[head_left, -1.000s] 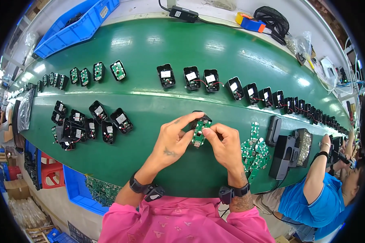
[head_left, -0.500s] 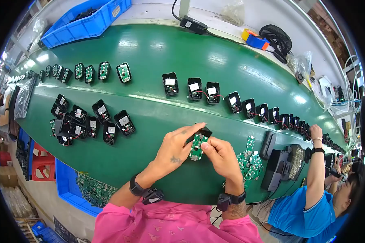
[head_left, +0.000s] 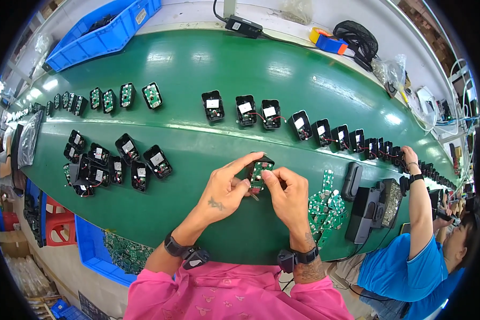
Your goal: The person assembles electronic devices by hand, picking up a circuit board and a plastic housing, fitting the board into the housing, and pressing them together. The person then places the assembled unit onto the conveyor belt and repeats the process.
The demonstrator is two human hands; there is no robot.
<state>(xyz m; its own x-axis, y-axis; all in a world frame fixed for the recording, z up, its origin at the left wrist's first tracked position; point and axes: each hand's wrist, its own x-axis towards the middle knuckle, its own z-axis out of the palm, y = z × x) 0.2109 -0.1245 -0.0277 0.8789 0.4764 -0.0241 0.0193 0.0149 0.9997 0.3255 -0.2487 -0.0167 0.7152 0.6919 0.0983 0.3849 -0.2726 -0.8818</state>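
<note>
Close in front of me, my left hand (head_left: 217, 193) wraps its fingers round a small black plastic housing (head_left: 268, 159). A green circuit board (head_left: 259, 172) lies at the housing's open face, with a reddish part at its lower end. My right hand (head_left: 291, 198) is closed about it, its thumb on the board's right side. The fingers hide most of the housing, so how deep the board sits cannot be told. To the right of my hands, a loose pile of green circuit boards (head_left: 325, 207) lies on the green table (head_left: 218, 141).
Open black housings (head_left: 300, 126) with white-labelled parts run in a row to the right; more are clustered (head_left: 127, 148) at left. Board-fitted housings (head_left: 152, 96) stand farther left. Blue bins (head_left: 104, 32) sit behind and below the table. A co-worker's arm (head_left: 420, 213) reaches in at right.
The board has gone up and farther into the housing, covering more of its open face. My left thumb has shifted onto the board's lower end. The whole view has moved slightly.
</note>
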